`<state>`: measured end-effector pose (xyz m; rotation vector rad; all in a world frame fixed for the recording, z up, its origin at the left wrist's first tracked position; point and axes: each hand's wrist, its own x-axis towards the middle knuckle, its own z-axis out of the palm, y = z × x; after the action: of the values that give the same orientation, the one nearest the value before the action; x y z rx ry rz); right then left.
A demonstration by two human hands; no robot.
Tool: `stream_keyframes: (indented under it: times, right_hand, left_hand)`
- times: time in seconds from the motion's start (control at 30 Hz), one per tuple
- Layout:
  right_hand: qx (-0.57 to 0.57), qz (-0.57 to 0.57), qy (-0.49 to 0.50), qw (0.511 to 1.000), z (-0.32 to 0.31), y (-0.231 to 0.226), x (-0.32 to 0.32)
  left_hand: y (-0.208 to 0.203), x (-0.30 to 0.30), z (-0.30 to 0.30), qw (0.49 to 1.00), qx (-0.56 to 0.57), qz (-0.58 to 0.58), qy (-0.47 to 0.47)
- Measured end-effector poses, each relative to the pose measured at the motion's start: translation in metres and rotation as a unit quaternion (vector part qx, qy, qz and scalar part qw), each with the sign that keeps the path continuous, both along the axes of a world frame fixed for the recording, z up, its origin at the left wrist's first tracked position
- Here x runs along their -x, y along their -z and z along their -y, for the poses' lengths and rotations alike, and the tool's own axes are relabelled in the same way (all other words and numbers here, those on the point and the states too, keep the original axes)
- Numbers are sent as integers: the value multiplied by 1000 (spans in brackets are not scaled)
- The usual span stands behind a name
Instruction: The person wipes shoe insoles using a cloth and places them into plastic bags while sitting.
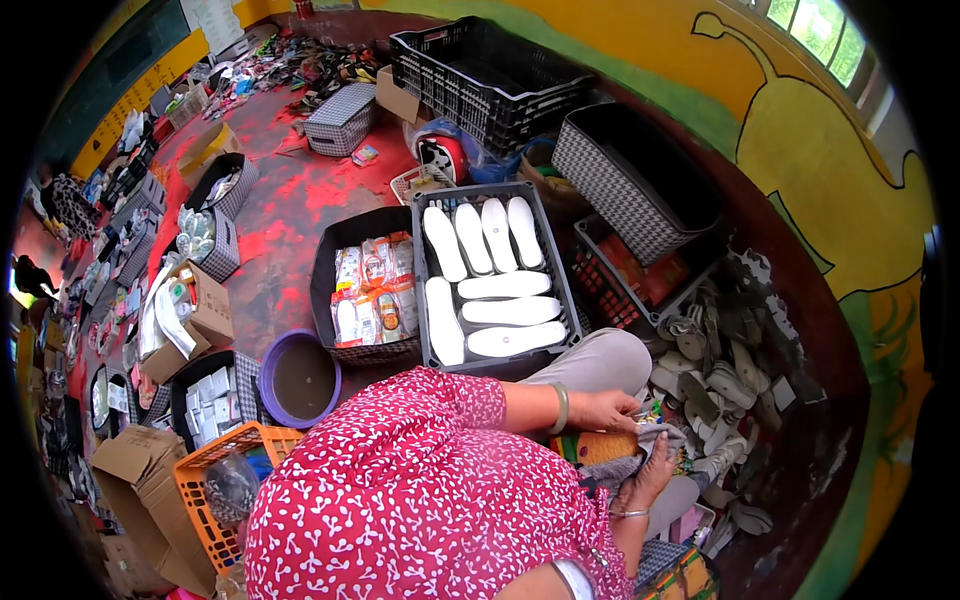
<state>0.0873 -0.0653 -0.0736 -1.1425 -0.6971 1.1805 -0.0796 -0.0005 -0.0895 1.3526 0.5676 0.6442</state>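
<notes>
My left hand lies knuckles-up on my lap with the fingers curled down onto the orange woven piece, pinching its upper edge. My right hand comes up from below, fingers bent around the grey cloth bunched at that piece's right end, so both hands are closed on the work. Whether a needle or thread sits between my fingertips I cannot tell; the spot is too small and crowded.

The orange piece rests across my knees, just in front of the red flowered sleeve. It looks flat, light and only slightly stiff, something that bends but keeps its outline, so I judge it best held by its long edges, thumb on top. The grey cloth looks limp and would slide off unless pinched together with it.

Just beyond my knee stands a black crate holding white insoles laid in rows; they look thin, springy and easy to lift by one end. To its left a dark bin holds packaged goods, and nearer me a purple basin. On my right a heap of grey soles lies on the floor, overlapping so that single ones are hard to separate.

My own body covers the lower half of my lap, and the fisheye rim cuts off the orange basket and the cardboard boxes at my left.
</notes>
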Motion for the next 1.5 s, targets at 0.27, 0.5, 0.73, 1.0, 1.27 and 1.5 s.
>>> stream_keyframes:
  times: [0.27, 0.5, 0.73, 1.0, 1.27, 1.5]
  right_hand:
    - [3, -17, 3, 1000, 0, -2, 4]
    - [-1, 40, -9, 999, -3, 16, -13]
    - [4, 39, -1, 999, -1, 20, -17]
    - [-10, 39, 17, 999, 2, 26, -23]
    - [6, -1, 28, 1000, 6, 14, -17]
    - [2, 9, 7, 1000, 7, 21, -24]
  left_hand:
    - [5, 0, 0, 1000, -14, 5, -2]
    - [4, -1, 1, 999, -31, 7, -19]
    - [2, -2, 1, 1000, -15, 7, -9]
    - [9, -12, 0, 999, 21, -10, 35]
    - [14, -17, -1, 1000, -6, -15, 27]
    - [9, -17, 1, 999, -21, -26, 17]
